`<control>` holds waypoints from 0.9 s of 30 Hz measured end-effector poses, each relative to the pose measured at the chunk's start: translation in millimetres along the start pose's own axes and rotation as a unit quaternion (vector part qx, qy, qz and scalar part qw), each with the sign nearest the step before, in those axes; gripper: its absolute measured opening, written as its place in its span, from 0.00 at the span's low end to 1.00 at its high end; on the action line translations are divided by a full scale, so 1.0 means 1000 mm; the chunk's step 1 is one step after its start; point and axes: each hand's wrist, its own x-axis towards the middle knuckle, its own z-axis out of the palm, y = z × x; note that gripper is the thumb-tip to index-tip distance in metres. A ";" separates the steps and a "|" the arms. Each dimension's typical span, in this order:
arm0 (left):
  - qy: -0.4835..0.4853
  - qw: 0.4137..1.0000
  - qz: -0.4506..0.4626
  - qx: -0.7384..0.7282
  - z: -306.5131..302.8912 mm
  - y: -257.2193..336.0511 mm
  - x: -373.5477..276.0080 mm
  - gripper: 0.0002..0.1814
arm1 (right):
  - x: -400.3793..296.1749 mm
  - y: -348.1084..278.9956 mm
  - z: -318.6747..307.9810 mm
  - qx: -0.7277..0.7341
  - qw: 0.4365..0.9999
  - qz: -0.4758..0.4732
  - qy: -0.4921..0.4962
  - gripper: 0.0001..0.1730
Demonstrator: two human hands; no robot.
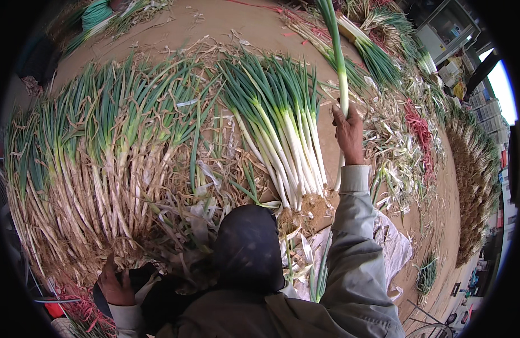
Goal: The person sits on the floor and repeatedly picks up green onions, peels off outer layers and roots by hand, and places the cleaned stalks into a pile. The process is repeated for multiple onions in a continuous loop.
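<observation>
My right hand is closed around the white stalk of a long green onion, held upright in the view over the floor, right of a pile of peeled green onions. Those lie with white stalks and roots toward me, green leaves away. At the lower left, my left hand has its fingers apart and holds nothing visible, just below the roots of a wide row of unpeeled green onions with dry, brown outer leaves.
Peeled skins and red plastic ties litter the floor at right. Bundled green onions lie at upper right, with a long stack at far right. A dark-covered knee is before me.
</observation>
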 end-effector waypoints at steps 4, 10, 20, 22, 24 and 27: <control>0.039 0.996 -0.057 0.058 -0.040 -0.044 -0.002 0.28 | -0.039 0.134 0.049 -0.181 0.975 0.074 -0.108 0.27; 0.058 0.993 -0.089 -0.051 -0.049 -0.082 -0.028 0.21 | -0.103 0.263 0.107 -0.433 0.865 0.180 -0.181 0.28; 0.112 0.988 -0.057 -0.089 -0.037 -0.072 -0.026 0.17 | -0.110 0.194 0.098 -0.430 0.867 0.192 -0.163 0.33; 0.117 0.983 -0.098 -0.105 -0.043 -0.064 -0.027 0.16 | -0.109 0.151 0.105 -0.411 0.882 0.161 -0.163 0.33; 0.117 0.986 -0.089 -0.077 -0.043 -0.067 -0.023 0.17 | -0.109 0.167 0.095 -0.341 0.923 0.096 -0.150 0.33; 0.064 0.988 -0.095 -0.104 -0.061 -0.057 -0.016 0.16 | -0.110 0.137 0.113 -0.205 0.963 0.011 -0.172 0.26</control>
